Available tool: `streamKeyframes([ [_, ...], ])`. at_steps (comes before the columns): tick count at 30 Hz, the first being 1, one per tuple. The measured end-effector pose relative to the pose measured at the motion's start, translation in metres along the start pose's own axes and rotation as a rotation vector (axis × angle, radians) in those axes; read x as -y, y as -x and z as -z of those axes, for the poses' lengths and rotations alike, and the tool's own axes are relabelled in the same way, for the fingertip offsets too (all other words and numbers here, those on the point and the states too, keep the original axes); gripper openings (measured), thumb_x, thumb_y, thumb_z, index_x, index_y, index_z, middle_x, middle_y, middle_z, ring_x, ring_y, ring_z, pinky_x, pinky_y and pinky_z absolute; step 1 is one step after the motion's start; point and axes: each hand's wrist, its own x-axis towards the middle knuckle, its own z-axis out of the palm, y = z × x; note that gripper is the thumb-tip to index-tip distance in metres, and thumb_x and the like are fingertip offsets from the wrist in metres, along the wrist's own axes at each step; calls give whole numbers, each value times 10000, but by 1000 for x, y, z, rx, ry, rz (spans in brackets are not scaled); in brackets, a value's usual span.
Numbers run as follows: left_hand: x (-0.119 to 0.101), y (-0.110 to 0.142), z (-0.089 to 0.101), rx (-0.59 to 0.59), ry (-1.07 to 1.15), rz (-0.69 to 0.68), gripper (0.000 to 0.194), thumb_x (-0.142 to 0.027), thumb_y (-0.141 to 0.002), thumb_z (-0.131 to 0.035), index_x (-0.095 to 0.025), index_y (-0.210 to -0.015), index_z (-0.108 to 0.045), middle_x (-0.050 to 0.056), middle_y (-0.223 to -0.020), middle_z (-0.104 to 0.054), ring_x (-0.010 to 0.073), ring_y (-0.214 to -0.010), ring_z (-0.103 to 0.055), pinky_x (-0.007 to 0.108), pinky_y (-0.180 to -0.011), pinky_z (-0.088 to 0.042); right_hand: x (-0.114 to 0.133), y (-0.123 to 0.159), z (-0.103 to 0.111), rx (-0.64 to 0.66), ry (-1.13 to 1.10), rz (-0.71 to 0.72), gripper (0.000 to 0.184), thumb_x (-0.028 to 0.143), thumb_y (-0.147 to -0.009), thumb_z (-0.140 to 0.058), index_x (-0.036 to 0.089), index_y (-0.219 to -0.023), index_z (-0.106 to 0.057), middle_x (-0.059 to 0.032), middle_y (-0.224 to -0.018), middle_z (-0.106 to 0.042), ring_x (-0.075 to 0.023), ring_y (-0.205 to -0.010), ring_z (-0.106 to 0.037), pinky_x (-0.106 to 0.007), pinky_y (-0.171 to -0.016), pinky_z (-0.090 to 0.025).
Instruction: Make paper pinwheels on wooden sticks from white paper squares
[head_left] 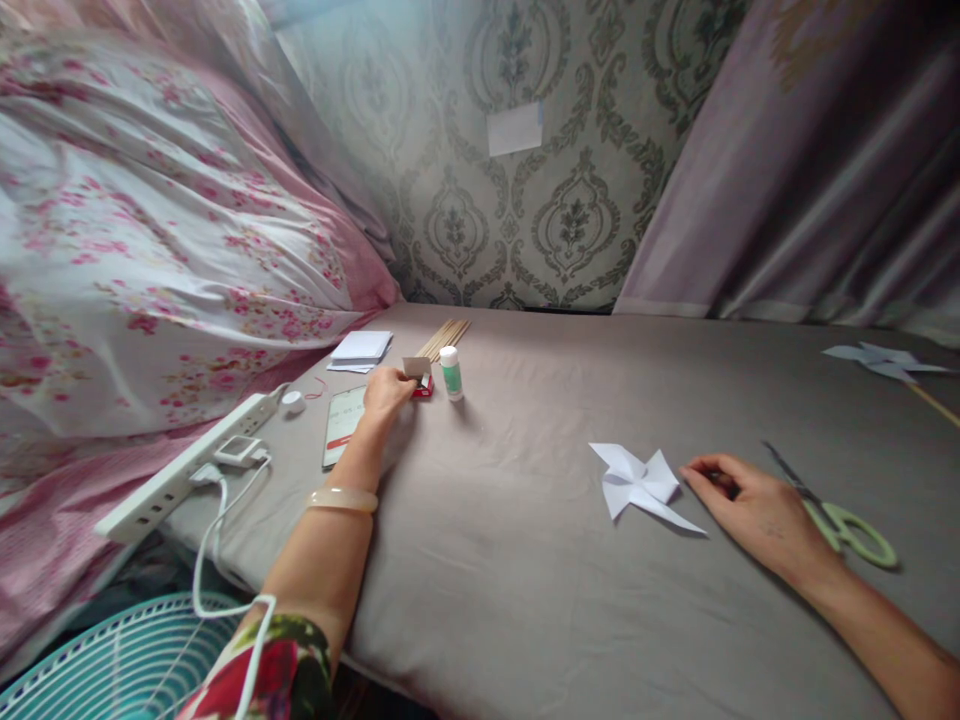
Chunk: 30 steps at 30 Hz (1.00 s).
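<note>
My left hand (388, 392) reaches to a small red box (424, 390) whose flap stands up. Its fingers are closed at the box's opening, and what they grip there is hidden. A white glue stick (451, 374) with a green label stands upright just right of the box. My right hand (757, 510) rests on the grey cloth with its fingers curled together, nothing visible in them. Close to those fingertips lies a folded white paper pinwheel (637, 482). Scissors (840, 525) with light green handles lie partly behind the right hand.
Thin wooden sticks (444, 338) and a stack of white paper (361, 347) lie at the back. Beside my left forearm are a phone (341, 425), a white cap (292, 402) and a power strip (191, 465) with cables. Another pinwheel (877, 358) sits far right; a teal fan (127, 650) stands below.
</note>
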Motion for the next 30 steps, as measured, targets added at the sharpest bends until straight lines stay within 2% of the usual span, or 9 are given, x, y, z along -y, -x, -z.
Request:
streamKeyframes([
  [6, 0, -1, -3, -31, 38, 31, 269, -269, -737, -581, -149, -884, -771, 95, -706, -697, 197, -649, -617, 260, -571, -371, 0, 0, 0, -13, -4, 20, 405, 596, -757, -511, 218, -773, -657, -50, -662, -661, -199, -569, -590, -313, -557, -432],
  [12, 0, 2, -2, -41, 30, 46, 321, -342, -783, -559, -147, -932, -766, 122, -811, -721, 218, -729, -628, 268, -588, -362, -1, -1, 0, -4, -9, 36, 374, 571, -758, -523, 220, -773, -653, -49, -684, -666, -197, -592, -596, -312, -578, -438],
  [18, 2, 3, -4, -64, 8, 8, 337, -341, -826, -507, -151, -951, -756, 129, -889, -729, 219, -797, -628, 262, -630, -380, -2, -1, -1, 29, -5, 5, 360, 557, -746, -531, 222, -800, -653, -46, -730, -672, -204, -633, -602, -320, -601, -441],
  [25, 3, -1, -7, -60, 20, -23, 352, -337, -827, -487, -142, -952, -752, 115, -843, -723, 201, -784, -620, 253, -671, -398, -1, 0, 0, 31, 0, -4, 365, 559, -746, -526, 220, -799, -652, -44, -710, -660, -197, -600, -578, -324, -589, -433],
  [30, 5, -2, -8, -60, 40, -32, 346, -276, -794, -478, -133, -945, -754, 106, -771, -713, 203, -751, -616, 253, -654, -402, -1, 0, 0, 28, 8, 17, 368, 559, -762, -519, 217, -798, -650, -54, -721, -667, -203, -610, -587, -322, -583, -437],
])
